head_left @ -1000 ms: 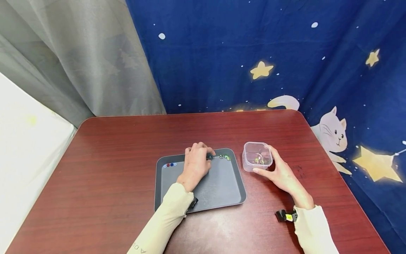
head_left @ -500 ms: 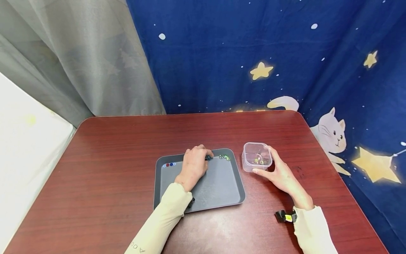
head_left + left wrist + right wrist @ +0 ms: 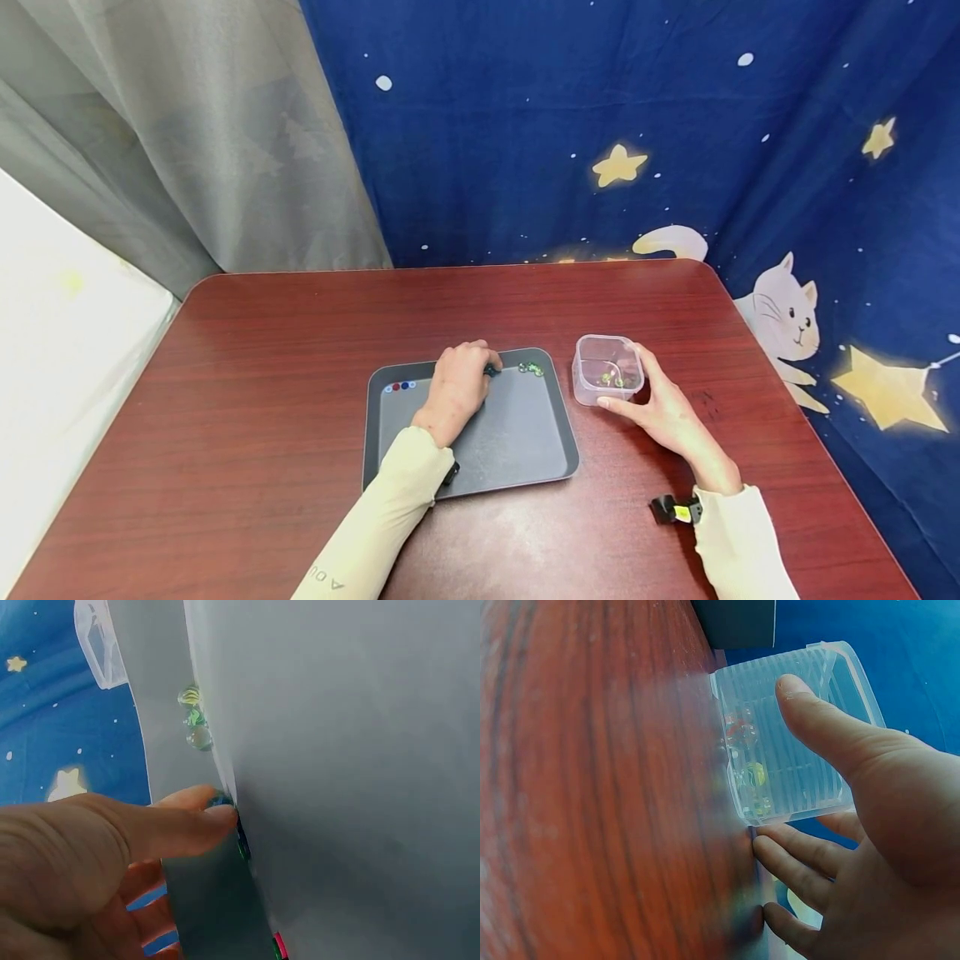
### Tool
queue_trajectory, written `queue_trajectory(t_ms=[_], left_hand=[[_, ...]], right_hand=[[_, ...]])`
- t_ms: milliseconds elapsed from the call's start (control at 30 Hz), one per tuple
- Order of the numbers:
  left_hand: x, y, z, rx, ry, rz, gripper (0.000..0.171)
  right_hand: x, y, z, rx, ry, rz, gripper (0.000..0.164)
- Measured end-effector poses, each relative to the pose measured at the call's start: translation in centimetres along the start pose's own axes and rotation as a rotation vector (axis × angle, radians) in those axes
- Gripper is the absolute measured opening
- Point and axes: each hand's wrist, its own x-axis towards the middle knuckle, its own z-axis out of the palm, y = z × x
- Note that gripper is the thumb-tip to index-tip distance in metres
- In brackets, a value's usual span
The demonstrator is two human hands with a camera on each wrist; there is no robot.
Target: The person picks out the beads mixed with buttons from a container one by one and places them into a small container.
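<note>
In the head view, my left hand [image 3: 455, 387] is over the far side of a grey tray [image 3: 517, 433]. Its thumb and index finger pinch a dark glass marble [image 3: 219, 799] beside the tray's far wall. Further right along that wall lie several clear marbles [image 3: 532, 369] with green swirls, touching or nearly so. My right hand [image 3: 670, 414] grips a clear plastic box [image 3: 587, 385] standing on the table, thumb on the near side. Inside the box, marbles with yellow-green swirls [image 3: 756, 774] and a reddish one [image 3: 739, 729] rest at the bottom.
Several small round blue and red pieces [image 3: 401, 387] sit in a row at the tray's far left corner. The brown wooden table [image 3: 247, 400] extends around the tray. Behind it hang a grey curtain [image 3: 225, 150] and a blue starry curtain [image 3: 510, 150].
My left index finger has drawn in, and the dark marble is now between finger and thumb. The left hand has shifted slightly left. My right hand stays on the box.
</note>
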Motion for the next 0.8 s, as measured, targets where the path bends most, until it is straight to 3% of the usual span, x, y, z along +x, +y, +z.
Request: queue_trajectory(t_ms=[200, 600, 800], left_hand=[[-0.01, -0.26, 0.21, -0.022, 0.036, 0.027, 0.031], [0.03, -0.26, 0.26, -0.012, -0.009, 0.018, 0.010], [0.33, -0.15, 0.32, -0.050, 0.025, 0.029, 0.010]], right_hand=[[-0.02, 0.02, -0.03, -0.001, 0.000, 0.004, 0.098], [0.08, 0.34, 0.19, -0.003, 0.007, -0.002, 0.098], [0.18, 0.35, 0.21, -0.006, 0.015, -0.006, 0.098]])
